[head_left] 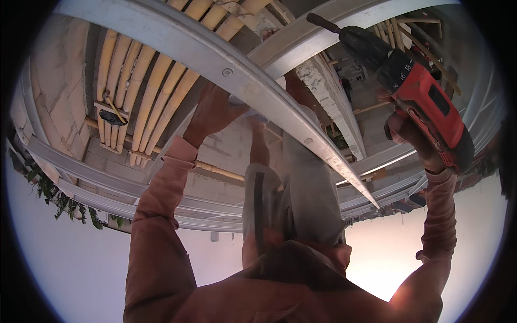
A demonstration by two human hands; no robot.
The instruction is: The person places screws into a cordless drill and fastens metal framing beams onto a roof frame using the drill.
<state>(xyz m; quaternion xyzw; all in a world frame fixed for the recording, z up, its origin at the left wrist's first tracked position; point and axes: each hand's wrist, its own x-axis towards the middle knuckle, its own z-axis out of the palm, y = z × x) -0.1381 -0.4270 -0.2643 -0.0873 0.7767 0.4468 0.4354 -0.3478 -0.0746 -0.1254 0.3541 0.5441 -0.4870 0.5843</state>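
Drill (435, 99), red and black, is held to the right of the long metal beam (231, 70) by the right hand (405, 130), fingers curled round it, likely so its weight is carried safely. The left hand (214, 114) is placed by the beam's edge, maybe for balance; its fingers' spread and hold cannot be told.

Marked in small white two-digit numerals (402, 77), three in a short row, on the black ring-shaped collar (392, 63) of the red-and-black, pistol-shaped power drill (454, 126); set between red housing (416, 89) and black tapered chuck (366, 47), running crosswise to the tool's length.
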